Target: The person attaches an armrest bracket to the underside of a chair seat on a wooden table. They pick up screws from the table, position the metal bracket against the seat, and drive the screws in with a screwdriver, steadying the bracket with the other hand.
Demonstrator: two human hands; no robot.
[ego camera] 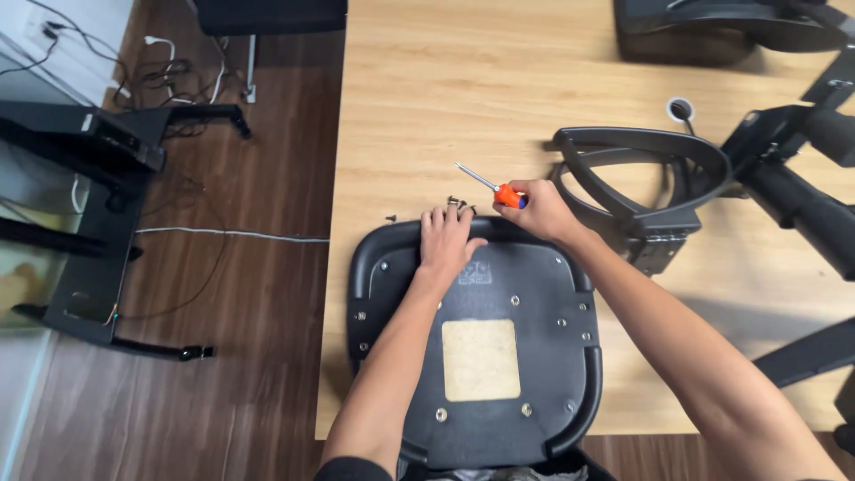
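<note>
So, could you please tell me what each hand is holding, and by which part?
The right hand holds a screwdriver by its orange handle. The left hand holds nothing; it rests on the black chair seat.

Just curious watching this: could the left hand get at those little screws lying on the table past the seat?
Probably yes: the left hand rests on the black seat base, fingertips right beside the loose screws, nothing between them.

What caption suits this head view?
Left hand on upturned chair seat; right hand grips orange-handled screwdriver near loose screws.
</note>
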